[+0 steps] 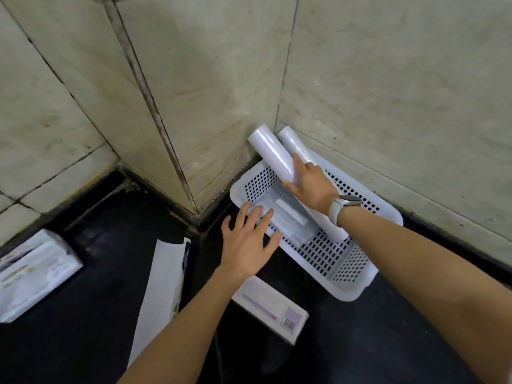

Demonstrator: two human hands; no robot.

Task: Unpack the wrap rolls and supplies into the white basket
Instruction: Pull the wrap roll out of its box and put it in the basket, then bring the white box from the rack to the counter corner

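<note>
A white basket [357, 284] with perforated walls and floor sits on a dark countertop [83, 342], pushed into the corner where two pale tiled walls [207, 79] meet; everything else is placed here relative to that basket. The right hand [310, 184], with a pale-strapped watch [343, 207] on its wrist, is over the far end of the basket and grips a smooth white wrap roll [273, 155], fingers curled round its lower part, the roll tilted so its upper end leans toward the wall corner. Just beside it, on the side nearer the right wall, a second wrap roll [297, 146] with a textured surface leans the same way, its lower part hidden behind the hand, its upper end rising above the basket's far rim. The left hand [249, 239] is at the basket's near-left rim with straight, spread fingers resting on a flat clear-wrapped packet [288, 217] that lies on the basket floor; it holds nothing. Outside the basket, just in front of its near side, a flat white box [271, 311] with a barcode label lies on the countertop, partly under the left forearm. Farther left of the basket lies a long white sheet of packaging [160, 286], and well to the left, at the frame's edge, a blurred white printed package [33, 270].
</note>
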